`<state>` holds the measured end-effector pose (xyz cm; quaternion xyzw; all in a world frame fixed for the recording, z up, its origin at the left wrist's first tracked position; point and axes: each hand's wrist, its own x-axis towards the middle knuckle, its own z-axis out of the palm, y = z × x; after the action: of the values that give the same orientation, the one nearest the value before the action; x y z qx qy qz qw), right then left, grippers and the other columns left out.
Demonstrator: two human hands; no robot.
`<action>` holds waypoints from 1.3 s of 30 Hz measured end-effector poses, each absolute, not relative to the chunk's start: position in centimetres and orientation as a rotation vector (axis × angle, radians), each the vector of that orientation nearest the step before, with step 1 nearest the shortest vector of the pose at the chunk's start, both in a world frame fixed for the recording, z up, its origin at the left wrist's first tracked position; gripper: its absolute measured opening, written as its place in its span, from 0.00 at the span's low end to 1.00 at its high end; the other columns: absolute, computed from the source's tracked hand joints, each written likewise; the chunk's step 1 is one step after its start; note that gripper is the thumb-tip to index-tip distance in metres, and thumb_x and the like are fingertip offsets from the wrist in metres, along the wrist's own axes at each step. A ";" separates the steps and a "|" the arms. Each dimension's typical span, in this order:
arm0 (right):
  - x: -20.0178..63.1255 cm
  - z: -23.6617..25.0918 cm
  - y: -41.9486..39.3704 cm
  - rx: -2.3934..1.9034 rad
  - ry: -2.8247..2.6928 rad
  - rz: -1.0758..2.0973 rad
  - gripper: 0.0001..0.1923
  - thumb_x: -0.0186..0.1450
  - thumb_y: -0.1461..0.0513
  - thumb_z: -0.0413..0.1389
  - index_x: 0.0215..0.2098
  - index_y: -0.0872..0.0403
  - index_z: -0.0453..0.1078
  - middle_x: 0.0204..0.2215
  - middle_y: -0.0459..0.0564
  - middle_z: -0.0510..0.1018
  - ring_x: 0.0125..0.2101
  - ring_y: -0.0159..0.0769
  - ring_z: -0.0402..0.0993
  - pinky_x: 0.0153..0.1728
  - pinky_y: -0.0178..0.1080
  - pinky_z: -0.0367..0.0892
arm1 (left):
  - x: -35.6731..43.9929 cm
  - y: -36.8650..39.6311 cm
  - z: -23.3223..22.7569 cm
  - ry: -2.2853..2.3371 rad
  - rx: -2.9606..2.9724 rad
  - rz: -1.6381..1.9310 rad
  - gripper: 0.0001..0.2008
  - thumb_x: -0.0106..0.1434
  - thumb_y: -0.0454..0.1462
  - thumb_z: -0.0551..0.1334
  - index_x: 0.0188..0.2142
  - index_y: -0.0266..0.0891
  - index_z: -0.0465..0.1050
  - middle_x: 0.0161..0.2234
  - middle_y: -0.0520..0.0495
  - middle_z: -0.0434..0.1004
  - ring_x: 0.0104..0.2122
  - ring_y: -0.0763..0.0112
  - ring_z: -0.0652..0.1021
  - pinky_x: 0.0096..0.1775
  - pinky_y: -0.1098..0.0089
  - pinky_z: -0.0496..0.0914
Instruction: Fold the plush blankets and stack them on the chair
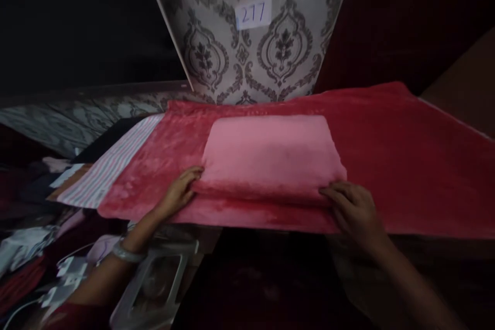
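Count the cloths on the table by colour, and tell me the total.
Pink folded cloth, under the left hand and right hand: 1
Red cloth spread beneath it: 1
Striped cloth at the left: 1
Total: 3

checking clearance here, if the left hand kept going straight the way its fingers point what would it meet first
The left hand points right and slightly away, its fingertips already at the near left corner of the folded pink cloth, so that cloth comes first.
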<state>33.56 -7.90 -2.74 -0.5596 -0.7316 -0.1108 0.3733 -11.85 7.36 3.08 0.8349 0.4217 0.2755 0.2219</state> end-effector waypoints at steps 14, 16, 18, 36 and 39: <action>33.2 -0.6 -8.2 -1.709 -1.171 0.194 0.26 0.64 0.48 0.58 0.55 0.52 0.72 0.31 0.47 0.75 0.28 0.36 0.71 0.30 0.38 0.69 | -8.1 6.1 3.6 1.542 1.858 0.906 0.20 0.54 0.55 0.62 0.27 0.41 0.67 0.24 0.54 0.63 0.26 0.71 0.65 0.27 0.72 0.60; 33.2 -0.6 -7.9 -1.708 -1.235 0.152 0.25 0.64 0.49 0.56 0.55 0.52 0.72 0.33 0.48 0.77 0.29 0.36 0.72 0.33 0.39 0.70 | -7.7 6.4 3.3 1.570 1.867 0.936 0.20 0.53 0.55 0.63 0.25 0.42 0.65 0.23 0.55 0.60 0.24 0.72 0.63 0.25 0.72 0.58; 33.6 -0.7 -7.9 -1.702 -1.320 0.160 0.23 0.65 0.50 0.54 0.53 0.52 0.74 0.36 0.51 0.79 0.32 0.38 0.74 0.35 0.41 0.71 | -7.7 6.4 3.3 1.575 1.847 0.941 0.20 0.52 0.55 0.63 0.24 0.42 0.64 0.22 0.55 0.60 0.24 0.72 0.63 0.26 0.71 0.58; 24.1 14.9 14.3 -1.882 -1.824 0.271 0.27 0.68 0.68 0.47 0.64 0.57 0.64 0.60 0.61 0.72 0.60 0.47 0.69 0.59 0.47 0.63 | 12.9 21.1 15.2 1.105 2.205 0.884 0.13 0.62 0.30 0.57 0.35 0.38 0.81 0.40 0.43 0.83 0.49 0.62 0.78 0.54 0.65 0.68; 24.6 14.3 18.9 -2.109 -1.647 0.348 0.21 0.68 0.68 0.50 0.57 0.62 0.71 0.55 0.68 0.76 0.57 0.51 0.72 0.55 0.48 0.66 | 16.5 25.0 13.8 1.397 2.112 0.802 0.09 0.58 0.27 0.60 0.27 0.36 0.78 0.37 0.37 0.83 0.50 0.56 0.78 0.53 0.62 0.68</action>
<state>24.57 18.85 14.34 -0.7624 -0.5955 0.1257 0.2200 16.45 24.99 13.83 0.7719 0.5105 0.2932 0.2402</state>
